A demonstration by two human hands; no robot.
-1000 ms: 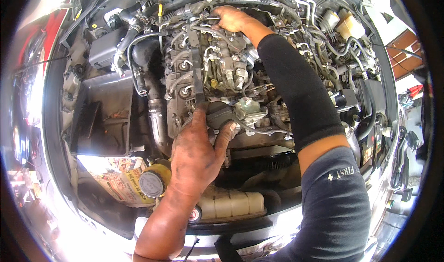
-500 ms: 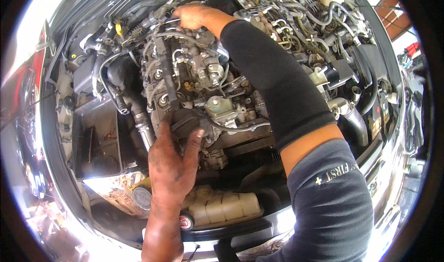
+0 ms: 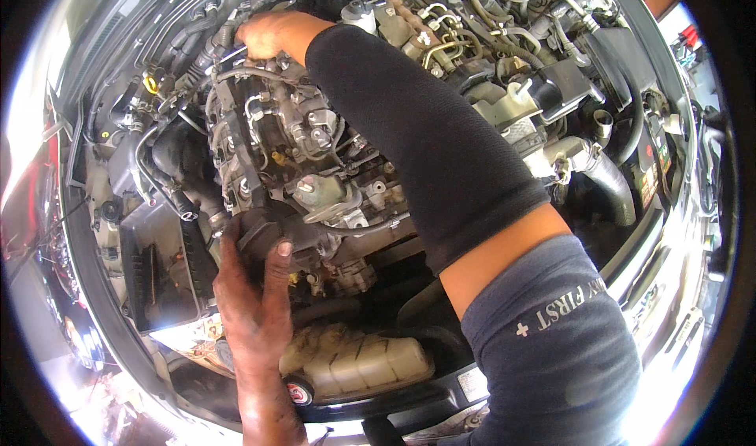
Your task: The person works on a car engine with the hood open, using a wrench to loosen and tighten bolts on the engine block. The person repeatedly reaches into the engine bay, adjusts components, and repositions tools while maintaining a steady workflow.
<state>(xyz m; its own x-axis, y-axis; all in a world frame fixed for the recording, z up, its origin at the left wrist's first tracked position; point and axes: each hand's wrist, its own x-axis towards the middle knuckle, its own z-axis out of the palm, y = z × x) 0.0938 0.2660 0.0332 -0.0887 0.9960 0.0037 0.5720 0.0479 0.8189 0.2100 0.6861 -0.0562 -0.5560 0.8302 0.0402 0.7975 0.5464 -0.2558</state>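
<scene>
At the front left of an open engine (image 3: 315,194), my left hand (image 3: 253,308) has its thumb and forefinger on either side of a dark round cap (image 3: 260,229). Its other fingers are hidden below. My right hand (image 3: 272,35) reaches to the far left of the engine, its fingers bent and closed beside hoses. A thin silvery rod (image 3: 231,55) shows at the fingertips; how it is held cannot be made out. My right forearm, in a black sleeve (image 3: 425,139), crosses over the engine and hides part of it.
An open black box (image 3: 161,265) lies left of my left hand. A yellowed plastic tank (image 3: 354,363) sits near the front edge. A wide metal pipe (image 3: 602,182) and a battery (image 3: 650,162) are at the right. Hoses and thin pipes surround the engine.
The view has shifted, so the engine and both hands appear farther left. Both hands keep their places on the engine.
</scene>
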